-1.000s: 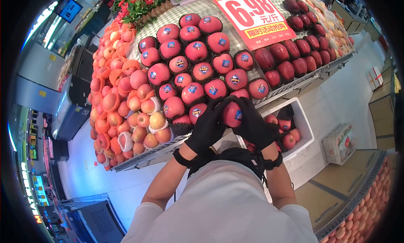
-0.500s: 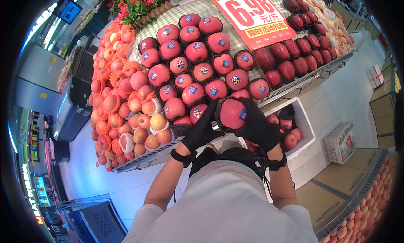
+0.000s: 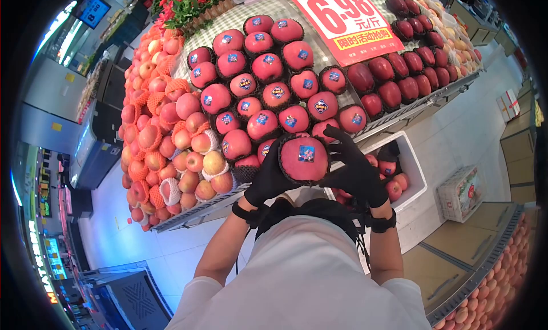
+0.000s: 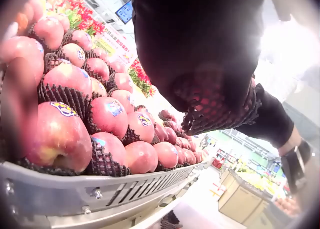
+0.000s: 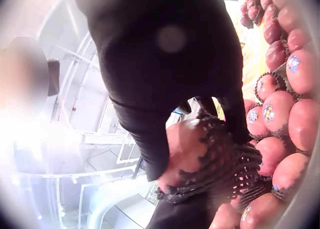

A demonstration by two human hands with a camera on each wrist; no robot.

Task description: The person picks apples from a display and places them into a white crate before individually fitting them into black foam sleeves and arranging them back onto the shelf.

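Note:
A large red apple [image 3: 302, 169] with a blue sticker facing up sits in a black foam net [image 5: 212, 171]. My black-gloved left hand [image 3: 267, 178] holds it from the left and below, and in the left wrist view the net [image 4: 212, 106] shows under that hand. On the right side, my gloved right hand [image 3: 361, 178] is spread, fingers stretched apart close beside the apple. Its thumb overlaps the fruit [image 5: 181, 146] in the right wrist view. Just beyond both hands, rows of stickered red apples [image 3: 262, 124] in black nets cover the sloping display.
A white foam box [image 3: 419, 181] with more apples stands low at the right. Loose apples in orange and white nets [image 3: 165, 136] pile up on the left. A price sign [image 3: 342, 24] leans behind, near dark red apples [image 3: 391, 93]. The display has a metal edge [image 4: 120, 186].
The apple has come back toward the body and turned so its sticker faces up. My right hand has loosened from around it and spread out to the right.

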